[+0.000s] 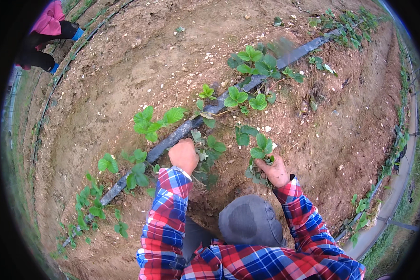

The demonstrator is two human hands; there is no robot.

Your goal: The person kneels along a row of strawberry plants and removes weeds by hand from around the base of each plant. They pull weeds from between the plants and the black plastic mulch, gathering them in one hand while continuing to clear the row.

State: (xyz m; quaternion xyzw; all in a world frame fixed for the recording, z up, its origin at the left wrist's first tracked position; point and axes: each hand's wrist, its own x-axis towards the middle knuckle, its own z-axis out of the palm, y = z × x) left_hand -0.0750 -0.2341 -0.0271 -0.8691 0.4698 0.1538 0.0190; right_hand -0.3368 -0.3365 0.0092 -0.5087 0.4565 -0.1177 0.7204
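My left hand [183, 156] is curled like a fist beside the black drip hose [175, 137], up against the leaves of a strawberry-like plant [210, 148]. Its fingertips are hidden, so whether they pinch a stem does not show. My right hand [274, 171], out to the right over bare soil, grips a small bunch of leafy cuttings [260, 150]. Fresh green leaves stick up from that bunch, and darker, duller ones hang beneath the fingers. Both of my sleeves are red and blue plaid.
More low plants [253, 63] grow along the hose, uphill and at lower left [96, 206]. My grey-clad knee [252, 220] is close below my hands. A person in pink [50, 19] bends at upper left beside another hose. A pale curved rail [402, 175] borders the right side.
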